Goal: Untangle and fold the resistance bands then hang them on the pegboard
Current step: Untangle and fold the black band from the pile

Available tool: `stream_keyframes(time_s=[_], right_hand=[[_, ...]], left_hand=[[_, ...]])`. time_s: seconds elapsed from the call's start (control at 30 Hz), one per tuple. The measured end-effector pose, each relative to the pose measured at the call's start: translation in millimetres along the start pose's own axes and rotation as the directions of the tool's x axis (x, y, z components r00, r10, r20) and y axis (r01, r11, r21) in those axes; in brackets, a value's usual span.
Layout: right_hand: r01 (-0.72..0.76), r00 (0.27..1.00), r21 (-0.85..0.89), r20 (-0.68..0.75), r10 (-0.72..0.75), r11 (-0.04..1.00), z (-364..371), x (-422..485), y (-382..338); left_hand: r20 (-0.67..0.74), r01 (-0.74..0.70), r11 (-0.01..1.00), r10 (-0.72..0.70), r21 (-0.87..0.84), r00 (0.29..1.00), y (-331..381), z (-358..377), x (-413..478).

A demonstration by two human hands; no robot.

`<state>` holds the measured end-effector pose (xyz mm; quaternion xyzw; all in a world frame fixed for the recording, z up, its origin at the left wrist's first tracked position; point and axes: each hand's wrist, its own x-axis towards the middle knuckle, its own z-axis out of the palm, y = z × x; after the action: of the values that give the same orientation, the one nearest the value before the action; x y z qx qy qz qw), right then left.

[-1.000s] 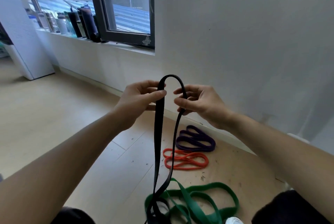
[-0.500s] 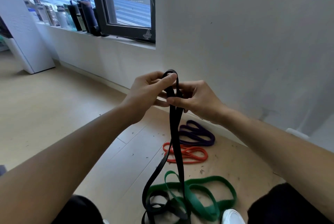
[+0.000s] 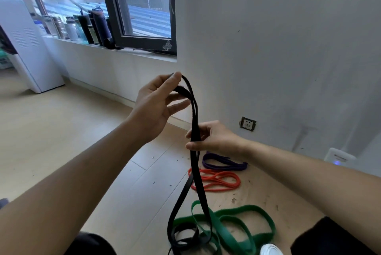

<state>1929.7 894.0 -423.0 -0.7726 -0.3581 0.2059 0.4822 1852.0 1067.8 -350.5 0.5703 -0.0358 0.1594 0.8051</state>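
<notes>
black band (image 3: 194,127) doubled, top loop pinched in left hand (image 3: 153,108) grip, both strands pinched lower by right hand (image 3: 212,137); tail piled on floor (image 3: 61,131) over green band (image 3: 237,221); snag likely if lifted

A long black resistance band (image 3: 194,131) hangs doubled from raised hands, its two flat strands running down together to a loose coil on the wooden floor. That coil overlaps a wide green band (image 3: 243,226) lying in sprawling loops. Farther along the floor, toward the wall, an orange band (image 3: 218,180) lies in flattened loops, with a purple band (image 3: 222,163) just beyond it.
</notes>
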Motion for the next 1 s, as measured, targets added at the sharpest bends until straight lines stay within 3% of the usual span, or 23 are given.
stream_keyframes(time_s=[0.13, 0.37, 0.53, 0.7, 0.87, 0.93, 1.0], right_hand=[[-0.019, 0.998, -0.004, -0.060, 0.019, 1.000, -3.4, 8.1, 5.7], [-0.024, 0.987, 0.050, -0.160, 0.031, 0.998, -39.2, 3.8, 1.8], [0.151, 0.954, 0.048, -0.267, -0.133, 0.987, -57.6, -5.4, -19.0], [0.324, 0.902, -0.008, -0.299, -0.312, 0.946, -63.4, -15.8, -44.7], [0.345, 0.890, -0.071, -0.292, -0.350, 0.936, -61.3, -16.8, -50.5], [0.325, 0.907, -0.126, -0.237, -0.347, 0.937, -57.0, -17.4, -48.5], [0.306, 0.924, -0.163, -0.187, -0.334, 0.938, -55.4, -17.3, -45.7]], left_hand=[[-0.070, -0.011, 1.000, 0.010, -0.008, 0.998, 1.2, -16.2, 4.5], [-0.176, 0.119, 0.967, -0.080, 0.225, 0.981, -4.6, -62.1, 3.6], [-0.063, 0.245, 0.795, -0.254, 0.555, 0.965, -13.4, -83.7, -2.5], [0.099, 0.208, 0.732, -0.352, 0.649, 0.931, -17.2, -73.2, -6.1], [0.162, 0.089, 0.790, -0.233, 0.607, 0.959, -17.9, -51.5, -5.9], [0.115, 0.049, 0.827, -0.136, 0.559, 0.984, -18.3, -43.8, -3.8], [0.033, -0.018, 0.777, -0.005, 0.630, 0.999, -20.3, -37.5, -1.2]])
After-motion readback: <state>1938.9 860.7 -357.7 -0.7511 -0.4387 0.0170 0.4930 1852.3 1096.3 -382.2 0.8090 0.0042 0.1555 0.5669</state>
